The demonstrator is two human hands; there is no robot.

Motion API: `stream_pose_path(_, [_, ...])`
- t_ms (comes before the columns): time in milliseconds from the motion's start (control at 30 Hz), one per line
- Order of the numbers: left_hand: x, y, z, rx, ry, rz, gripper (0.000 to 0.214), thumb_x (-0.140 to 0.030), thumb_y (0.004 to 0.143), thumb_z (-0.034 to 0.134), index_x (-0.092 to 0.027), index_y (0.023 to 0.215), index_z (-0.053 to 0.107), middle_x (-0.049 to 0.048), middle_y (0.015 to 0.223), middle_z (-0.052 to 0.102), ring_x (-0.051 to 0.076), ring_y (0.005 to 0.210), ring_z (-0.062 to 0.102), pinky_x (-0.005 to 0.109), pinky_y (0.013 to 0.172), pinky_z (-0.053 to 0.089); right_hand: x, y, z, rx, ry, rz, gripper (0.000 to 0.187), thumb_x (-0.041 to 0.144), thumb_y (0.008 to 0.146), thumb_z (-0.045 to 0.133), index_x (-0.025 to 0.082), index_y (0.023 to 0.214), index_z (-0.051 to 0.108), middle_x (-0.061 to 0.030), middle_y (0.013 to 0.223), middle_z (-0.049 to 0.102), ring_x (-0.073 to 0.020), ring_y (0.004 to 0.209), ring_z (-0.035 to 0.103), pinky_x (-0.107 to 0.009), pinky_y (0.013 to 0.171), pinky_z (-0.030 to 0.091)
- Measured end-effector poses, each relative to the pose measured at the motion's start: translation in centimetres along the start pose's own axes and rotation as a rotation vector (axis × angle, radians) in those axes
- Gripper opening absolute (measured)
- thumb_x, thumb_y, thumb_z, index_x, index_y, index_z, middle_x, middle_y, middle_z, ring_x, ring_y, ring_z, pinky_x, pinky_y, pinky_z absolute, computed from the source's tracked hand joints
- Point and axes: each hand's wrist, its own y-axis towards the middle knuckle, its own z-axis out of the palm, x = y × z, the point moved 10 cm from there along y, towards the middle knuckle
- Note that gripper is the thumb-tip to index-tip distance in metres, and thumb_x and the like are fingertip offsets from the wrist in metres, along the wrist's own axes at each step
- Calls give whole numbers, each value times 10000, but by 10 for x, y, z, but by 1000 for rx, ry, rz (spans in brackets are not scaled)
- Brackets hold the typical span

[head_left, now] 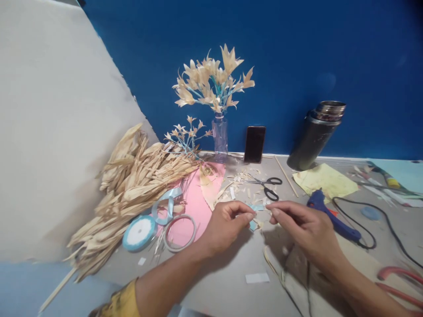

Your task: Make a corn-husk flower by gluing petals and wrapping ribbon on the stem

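A yellow sleeve (124,301) shows at the bottom left of the frame, its bare forearm (175,277) running up to the left hand (228,225) near the centre, thumb and forefinger drawn together in a pinch. The right hand (306,226), at right of centre, is pinched much the same way, its fingertips near the other's but apart; whatever either may hold is too small to make out. A small light-blue piece (254,226) sits just under the left fingertips, mid-frame, and a white strip (257,278) lies lower down on the grey desk (228,290). At left are a blue-rimmed ribbon spool (139,231) and a big heap of dried husks (142,176), beside a pink sheet (203,220). At upper centre, pale flowers (214,79) stand in a clear bottle (220,141), with an upright phone (254,144) to its right. Black-handled scissors (263,184) lie above the hands; toward the right are a blue glue gun (340,226), a yellow sheet (325,180) and a dark flask (312,141)
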Motion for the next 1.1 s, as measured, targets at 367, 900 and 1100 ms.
stream_pose_path(367, [0,-3,8,77,-77,-9,258,-299,750,762,-182,980,744,-28,579,579,125,544,544,283,603,414,-27,-7,42,342,339,361,204,360,782,700,172,770,779,-17,641,697,-93,494,431,-232,476,332])
stream_pose_path(900, [-6,-5,3,25,61,113,290,-282,775,755,-212,1056,761,-5,669,606,147,651,553,297,668,447,-26,-12,51,420,472,418,194,350,750,745,163,705,713,-7,622,691,-94,486,524,-214,456,421])
stream_pose_path(1100, [-3,-5,3,21,61,99,292,-277,779,752,-206,1062,751,-19,652,596,134,629,542,285,659,432,-27,-15,52,432,480,433,177,337,770,727,165,730,724,-6,633,703,-113,501,594,-218,458,466])
